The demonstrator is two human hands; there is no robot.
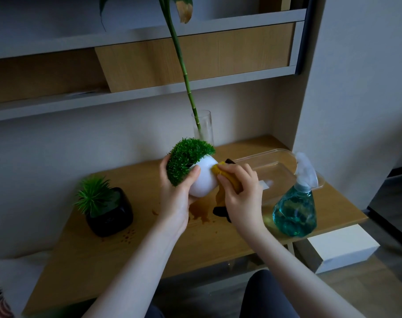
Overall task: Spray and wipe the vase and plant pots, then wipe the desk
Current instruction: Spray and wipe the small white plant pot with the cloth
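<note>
My left hand (175, 198) holds a round white plant pot (204, 180) with a bushy green plant, tilted to the left above the desk. My right hand (241, 193) presses a yellow and black cloth (227, 175) against the pot's right side. A black square pot (110, 214) with a spiky green plant stands at the desk's left. At the back stands a clear glass vase (203, 127) with a tall green stalk in it. A spray bottle (295, 205) of blue-green liquid stands at the right front.
The wooden desk (103, 260) shows brown wet stains (201, 212) under my hands and small spots near the black pot. A clear plastic tray (275, 173) lies at the back right. Shelves run above. A white box (342, 251) sits on the floor at the right.
</note>
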